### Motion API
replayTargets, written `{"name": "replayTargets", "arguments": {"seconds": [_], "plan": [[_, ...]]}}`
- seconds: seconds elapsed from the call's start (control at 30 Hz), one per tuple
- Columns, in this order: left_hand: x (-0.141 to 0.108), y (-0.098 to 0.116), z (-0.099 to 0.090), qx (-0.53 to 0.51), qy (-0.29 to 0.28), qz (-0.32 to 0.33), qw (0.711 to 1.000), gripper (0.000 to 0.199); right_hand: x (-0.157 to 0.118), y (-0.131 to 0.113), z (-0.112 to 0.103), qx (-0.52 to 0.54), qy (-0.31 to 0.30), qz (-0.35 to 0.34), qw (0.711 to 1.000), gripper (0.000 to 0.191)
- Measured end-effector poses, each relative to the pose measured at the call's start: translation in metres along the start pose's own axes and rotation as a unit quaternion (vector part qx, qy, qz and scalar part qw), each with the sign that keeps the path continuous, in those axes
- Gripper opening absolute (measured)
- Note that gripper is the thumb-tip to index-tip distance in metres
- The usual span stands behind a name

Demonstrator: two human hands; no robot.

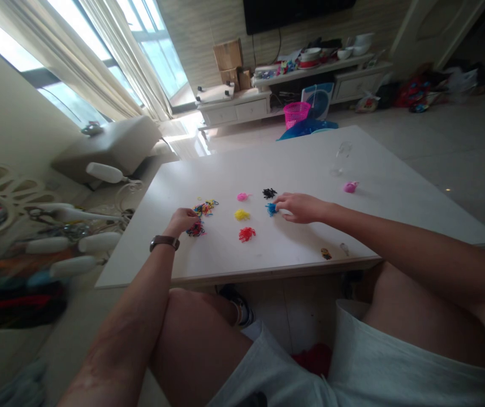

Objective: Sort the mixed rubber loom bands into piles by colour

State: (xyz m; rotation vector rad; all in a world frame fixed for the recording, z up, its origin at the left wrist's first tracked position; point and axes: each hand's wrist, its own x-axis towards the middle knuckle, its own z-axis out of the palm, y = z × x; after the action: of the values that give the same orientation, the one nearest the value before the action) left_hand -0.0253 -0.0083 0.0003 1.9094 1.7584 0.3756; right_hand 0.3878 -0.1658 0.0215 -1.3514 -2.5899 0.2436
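On the white table (pixel 208 254) lies a mixed pile of small coloured bands (pixel 204 209). My left hand (pixel 183 220), with a watch on its wrist, is closed at the pile's left side; whatever its fingers hold is too small to name. My right hand (pixel 295 207) has its fingers apart beside the blue pile (pixel 271 209), fingertips at its right edge. Above the blue pile is a black one (pixel 269 193). Between the hands sit a pink pile (pixel 242 196), a yellow pile (pixel 241 215) and a red pile (pixel 247 234), in a column.
A pink object (pixel 350 186) and a clear container (pixel 344 150) stand on the table's right part. A small yellow figure (pixel 325 254) and a small clear item (pixel 344 249) lie near the front edge. Beyond the table is a pink basket (pixel 297 114).
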Motion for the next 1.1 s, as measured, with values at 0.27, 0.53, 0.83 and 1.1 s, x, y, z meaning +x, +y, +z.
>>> {"name": "replayTargets", "arguments": {"seconds": [0.27,0.53,0.83,1.1], "plan": [[0.008,-0.004,0.009,0.051,-0.002,0.054,0.997,0.015,0.0,-0.004,0.0,-0.01,-0.01,-0.015,1.0,0.024],[0.01,0.001,0.01,0.088,-0.013,0.03,0.996,0.017,-0.002,-0.007,-0.001,0.004,-0.027,-0.008,1.0,0.018],[0.008,0.007,0.014,-0.002,-0.011,0.039,0.999,0.023,-0.003,-0.007,-0.002,0.003,-0.027,-0.016,0.999,0.018],[0.005,0.011,0.014,-0.078,0.0,0.058,0.995,0.024,-0.003,-0.006,-0.001,0.004,-0.029,-0.022,0.999,0.016]]}}
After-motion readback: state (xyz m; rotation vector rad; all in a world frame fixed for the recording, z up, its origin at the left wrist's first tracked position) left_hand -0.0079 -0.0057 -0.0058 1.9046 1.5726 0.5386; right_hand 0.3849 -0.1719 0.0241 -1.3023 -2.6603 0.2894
